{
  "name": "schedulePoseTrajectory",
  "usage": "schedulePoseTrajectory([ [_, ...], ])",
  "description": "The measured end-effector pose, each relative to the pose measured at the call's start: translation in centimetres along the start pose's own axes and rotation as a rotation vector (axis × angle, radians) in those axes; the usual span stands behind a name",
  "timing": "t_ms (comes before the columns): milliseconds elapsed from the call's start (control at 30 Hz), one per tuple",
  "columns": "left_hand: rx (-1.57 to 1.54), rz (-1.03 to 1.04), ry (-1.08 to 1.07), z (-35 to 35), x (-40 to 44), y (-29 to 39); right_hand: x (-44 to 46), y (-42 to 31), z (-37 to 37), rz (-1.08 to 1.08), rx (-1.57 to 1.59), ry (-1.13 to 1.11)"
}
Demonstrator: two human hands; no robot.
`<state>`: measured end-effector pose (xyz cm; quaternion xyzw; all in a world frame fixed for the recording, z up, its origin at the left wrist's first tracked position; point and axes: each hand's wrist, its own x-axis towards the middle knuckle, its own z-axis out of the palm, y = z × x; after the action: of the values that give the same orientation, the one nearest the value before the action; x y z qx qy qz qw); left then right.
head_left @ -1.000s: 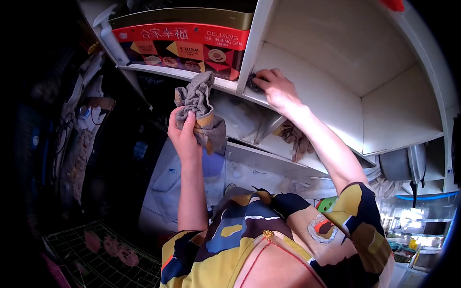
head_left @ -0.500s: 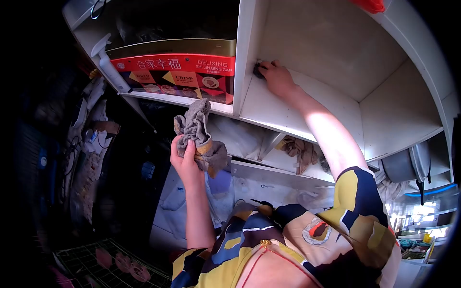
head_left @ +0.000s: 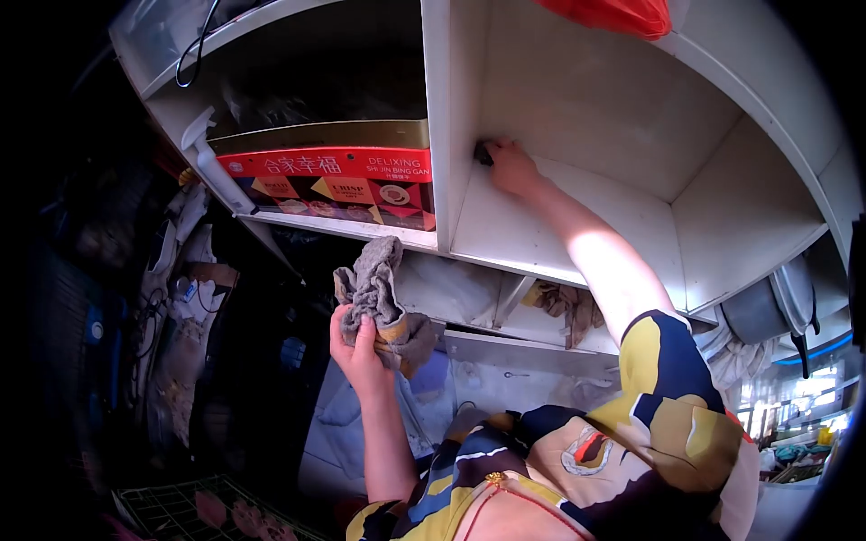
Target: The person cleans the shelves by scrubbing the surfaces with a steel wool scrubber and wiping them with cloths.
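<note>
Crumpled grey cloth (head_left: 377, 288) with a yellowish patch is bunched up in my left hand (head_left: 361, 350), the thumb pressed over it, below the red biscuit box. Inside the white cubby (head_left: 577, 200), my right hand (head_left: 511, 169) reaches to the back left corner. Its fingers are closed on a small dark scouring pad (head_left: 484, 152), which touches the cubby's left wall. The pad is mostly hidden by the fingers.
A red biscuit box (head_left: 334, 187) and a white spray bottle (head_left: 216, 167) stand in the left compartment. A red bag (head_left: 622, 13) hangs at the top. Brown cloth (head_left: 570, 311) lies on the lower shelf. A grey pan (head_left: 762, 311) is at the right.
My right hand has moved the dark pad from the cubby's front left edge to its back left corner. My left hand keeps its hold on the cloth. The view has shifted upward.
</note>
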<state>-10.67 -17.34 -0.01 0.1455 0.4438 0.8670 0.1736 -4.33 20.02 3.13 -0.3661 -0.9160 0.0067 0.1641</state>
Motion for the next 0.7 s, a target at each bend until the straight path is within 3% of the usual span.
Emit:
schedulePoseTrajectory([
  [133, 0.003, -0.005, 0.065, -0.6, -0.7, 0.3, 3.0, 0.4, 1.6, -0.005, -0.134, 0.065],
  [333, 0.017, -0.001, -0.102, 1.5, -1.4, 0.9, 2.5, -0.8, -1.6, 0.005, -0.131, -0.147],
  [633, 0.155, 0.130, -0.326, 6.5, -3.7, 2.3, -1.5, 0.5, -2.9, 0.005, -0.302, -0.036],
  [700, 0.152, 0.124, -0.323, 6.2, -4.0, 1.9, -2.6, 0.8, -3.8, 0.042, -0.165, -0.015],
])
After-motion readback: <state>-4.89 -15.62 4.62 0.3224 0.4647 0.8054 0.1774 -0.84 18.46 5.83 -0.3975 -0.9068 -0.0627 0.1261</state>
